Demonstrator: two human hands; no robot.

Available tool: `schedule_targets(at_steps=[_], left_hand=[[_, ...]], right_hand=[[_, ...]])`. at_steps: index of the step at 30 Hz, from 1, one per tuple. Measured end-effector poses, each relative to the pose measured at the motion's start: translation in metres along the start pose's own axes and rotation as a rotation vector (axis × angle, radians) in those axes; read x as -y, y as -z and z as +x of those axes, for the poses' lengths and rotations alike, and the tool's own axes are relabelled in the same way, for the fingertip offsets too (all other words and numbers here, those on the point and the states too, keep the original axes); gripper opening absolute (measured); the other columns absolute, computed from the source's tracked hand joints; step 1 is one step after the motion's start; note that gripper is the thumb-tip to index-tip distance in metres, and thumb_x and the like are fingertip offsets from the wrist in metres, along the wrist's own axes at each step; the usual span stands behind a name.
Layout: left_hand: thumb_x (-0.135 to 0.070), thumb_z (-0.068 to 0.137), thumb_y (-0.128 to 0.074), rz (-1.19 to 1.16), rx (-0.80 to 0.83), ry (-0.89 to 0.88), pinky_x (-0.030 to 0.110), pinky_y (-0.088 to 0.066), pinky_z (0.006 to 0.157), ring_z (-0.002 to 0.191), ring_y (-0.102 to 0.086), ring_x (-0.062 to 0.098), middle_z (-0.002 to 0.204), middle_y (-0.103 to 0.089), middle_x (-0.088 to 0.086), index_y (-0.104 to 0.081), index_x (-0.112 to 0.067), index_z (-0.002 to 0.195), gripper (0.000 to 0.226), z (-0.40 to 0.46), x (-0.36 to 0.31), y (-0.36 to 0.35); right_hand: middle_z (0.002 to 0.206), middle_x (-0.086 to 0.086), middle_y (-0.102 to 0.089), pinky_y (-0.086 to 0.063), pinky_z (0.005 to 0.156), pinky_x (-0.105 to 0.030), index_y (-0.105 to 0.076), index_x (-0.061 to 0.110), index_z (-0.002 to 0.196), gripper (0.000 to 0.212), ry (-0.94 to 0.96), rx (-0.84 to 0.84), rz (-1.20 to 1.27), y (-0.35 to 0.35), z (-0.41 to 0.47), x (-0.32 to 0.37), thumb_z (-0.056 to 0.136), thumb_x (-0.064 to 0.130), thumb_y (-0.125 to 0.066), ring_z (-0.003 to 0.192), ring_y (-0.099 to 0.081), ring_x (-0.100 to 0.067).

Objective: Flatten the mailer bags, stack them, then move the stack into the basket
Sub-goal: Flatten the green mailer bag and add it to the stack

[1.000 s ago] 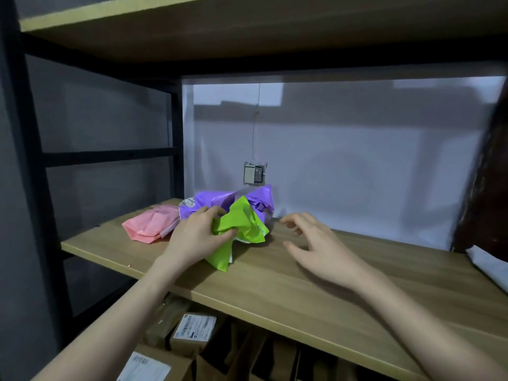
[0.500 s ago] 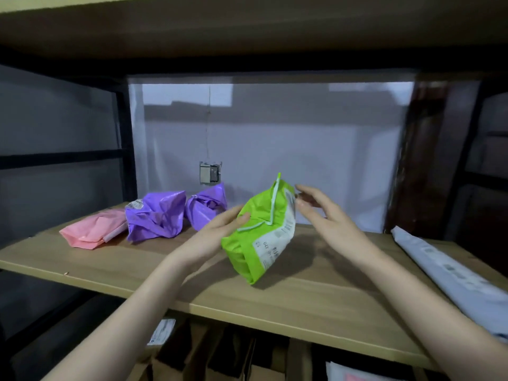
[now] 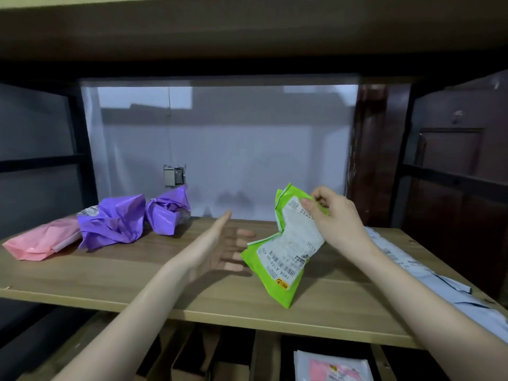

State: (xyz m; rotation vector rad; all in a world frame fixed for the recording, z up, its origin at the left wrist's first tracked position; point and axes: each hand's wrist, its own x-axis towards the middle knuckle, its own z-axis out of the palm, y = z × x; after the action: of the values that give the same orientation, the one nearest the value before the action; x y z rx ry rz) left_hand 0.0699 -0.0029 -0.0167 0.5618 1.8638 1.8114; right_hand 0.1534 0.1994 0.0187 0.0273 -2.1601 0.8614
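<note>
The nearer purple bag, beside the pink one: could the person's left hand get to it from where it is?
Probably yes. The left hand is open over bare shelf, with nothing between it and the purple bag.

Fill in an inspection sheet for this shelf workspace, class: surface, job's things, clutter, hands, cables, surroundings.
Surface: wooden shelf.
Job's things: green mailer, crumpled, label showing; two purple mailers and pink mailer lying unflattened; pale blue mailer flat at right.
Clutter: nothing seen.
Hands: right hand pinches green mailer's top; left hand open beside it.
Cables: thin cord above wall box.
Surroundings: boxes below; no basket visible.
</note>
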Motion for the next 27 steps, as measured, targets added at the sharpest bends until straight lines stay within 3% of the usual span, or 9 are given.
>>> schedule_targets(at_steps=[4, 7, 9, 11, 13, 17, 19, 22, 27], left_hand=[[-0.055, 0.085, -0.05, 0.083, -0.013, -0.041, 0.03, -0.057, 0.072, 0.081, -0.071, 0.013, 0.085, -0.074, -0.002, -0.065, -0.015, 0.106, 0.048, -0.006, 0.001, -0.016], [-0.039, 0.087, -0.062, 0.094, -0.1, -0.137, 0.03, -0.056, 0.082, 0.073, -0.065, 0.01, 0.067, -0.068, -0.008, -0.065, -0.017, 0.083, 0.023, -0.004, 0.004, -0.027], [-0.028, 0.088, -0.062, 0.047, -0.139, -0.231, 0.023, -0.055, 0.072, 0.065, -0.059, 0.008, 0.065, -0.062, -0.005, -0.064, -0.012, 0.079, 0.018, -0.001, 0.005, -0.031], [-0.016, 0.087, -0.063, -0.01, -0.237, -0.309, 0.016, -0.052, 0.059, 0.058, -0.061, 0.005, 0.075, -0.064, 0.003, -0.065, 0.0, 0.096, 0.018, 0.001, 0.002, -0.034], [-0.009, 0.086, -0.064, -0.075, -0.316, -0.345, 0.014, -0.05, 0.052, 0.051, -0.061, 0.001, 0.078, -0.063, 0.007, -0.062, 0.004, 0.104, 0.022, 0.0, -0.001, -0.039], [-0.007, 0.087, -0.063, -0.135, -0.478, -0.422, 0.012, -0.043, 0.041, 0.042, -0.055, -0.004, 0.067, -0.057, 0.0, -0.059, -0.002, 0.103, 0.018, 0.002, -0.008, -0.043], [-0.011, 0.087, -0.065, 0.007, -0.607, -0.496, 0.018, -0.041, 0.045, 0.039, -0.049, -0.005, 0.053, -0.053, -0.009, -0.059, -0.008, 0.1, 0.014, 0.008, -0.007, -0.038], [-0.019, 0.086, -0.066, 0.382, -0.75, -0.555, 0.021, -0.036, 0.055, 0.05, -0.048, 0.003, 0.055, -0.047, -0.007, -0.054, -0.019, 0.097, 0.015, 0.016, -0.004, -0.03], [-0.029, 0.086, -0.066, 0.686, -0.548, -0.392, 0.015, -0.038, 0.06, 0.07, -0.054, 0.022, 0.063, -0.053, -0.003, -0.05, -0.019, 0.104, 0.026, 0.028, 0.012, -0.021]], right_hand=[[0.057, 0.002, -0.041, -0.02, 0.06, -0.034, -0.043, 0.009, 0.075, 0.024, -0.011, -0.094, -0.006, 0.007, -0.006, -0.004, 0.094, 0.022, -0.053, 0.06, -0.039, -0.014], [0.056, 0.004, -0.036, -0.019, 0.058, -0.033, -0.043, 0.007, 0.079, 0.023, -0.007, -0.128, 0.043, 0.01, -0.01, -0.003, 0.095, 0.021, -0.051, 0.057, -0.034, -0.013], [0.057, 0.002, -0.038, -0.024, 0.055, -0.029, -0.044, 0.006, 0.084, 0.021, -0.019, -0.123, 0.087, 0.012, -0.012, -0.001, 0.095, 0.023, -0.051, 0.058, -0.036, -0.015], [0.064, -0.003, -0.052, -0.032, 0.056, -0.022, -0.048, 0.01, 0.093, 0.021, -0.072, -0.076, 0.154, 0.016, -0.012, 0.001, 0.094, 0.03, -0.052, 0.064, -0.045, -0.014], [0.071, -0.006, -0.06, -0.037, 0.066, -0.029, -0.054, 0.01, 0.096, 0.025, -0.115, -0.037, 0.154, 0.019, -0.012, 0.0, 0.093, 0.035, -0.052, 0.071, -0.051, -0.016], [0.053, -0.001, -0.039, -0.021, 0.058, -0.035, -0.048, 0.004, 0.07, 0.033, -0.073, -0.113, -0.012, 0.021, -0.014, -0.008, 0.095, 0.026, -0.051, 0.057, -0.034, -0.021], [0.051, 0.001, -0.034, -0.017, 0.058, -0.037, -0.042, 0.007, 0.07, 0.031, -0.074, -0.137, -0.086, 0.019, -0.015, -0.011, 0.095, 0.024, -0.05, 0.059, -0.035, -0.027], [0.068, -0.012, -0.052, -0.031, 0.065, -0.039, -0.042, 0.006, 0.077, 0.029, -0.122, -0.075, -0.197, 0.014, -0.017, -0.016, 0.097, 0.027, -0.046, 0.081, -0.05, -0.04], [0.094, -0.023, -0.06, -0.037, 0.07, -0.037, -0.033, 0.01, 0.07, 0.033, -0.264, 0.138, -0.419, 0.001, -0.024, -0.043, 0.096, 0.028, -0.044, 0.097, -0.056, -0.04]])
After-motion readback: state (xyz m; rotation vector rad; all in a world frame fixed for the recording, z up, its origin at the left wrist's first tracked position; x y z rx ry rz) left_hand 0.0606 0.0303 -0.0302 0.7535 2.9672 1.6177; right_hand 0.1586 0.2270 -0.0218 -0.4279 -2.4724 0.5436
